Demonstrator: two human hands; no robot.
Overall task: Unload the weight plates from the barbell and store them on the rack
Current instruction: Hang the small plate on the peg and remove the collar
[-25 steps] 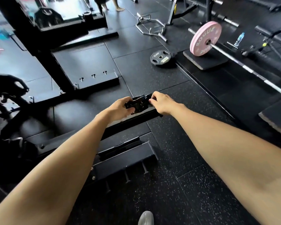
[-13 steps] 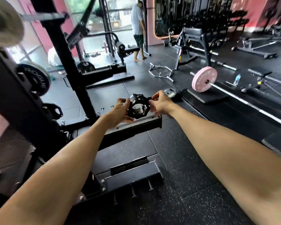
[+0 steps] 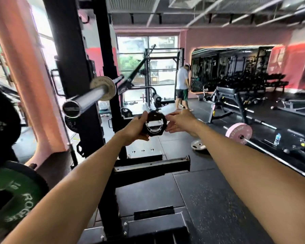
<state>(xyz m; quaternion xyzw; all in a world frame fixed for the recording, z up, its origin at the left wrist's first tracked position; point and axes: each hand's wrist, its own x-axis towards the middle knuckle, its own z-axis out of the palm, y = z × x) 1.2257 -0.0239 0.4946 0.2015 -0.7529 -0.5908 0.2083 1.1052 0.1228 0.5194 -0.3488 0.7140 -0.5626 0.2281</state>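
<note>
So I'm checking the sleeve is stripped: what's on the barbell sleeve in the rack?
One small pale plate sits on the barbell sleeve; the rest out to the end cap is bare. The collar is off, gripped by the left hand. The upright hides anything beyond the plate.

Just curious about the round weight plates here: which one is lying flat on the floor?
The small grey plate right of the hands lies flat on the floor; the pink plate stands upright on its bar, and the green plate sits at the left edge.

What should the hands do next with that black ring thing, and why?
Probably set the black plastic barbell collar aside. Both the left hand and right hand hold it, and the small grey plate sits on the silver barbell sleeve, needing free hands.
</note>
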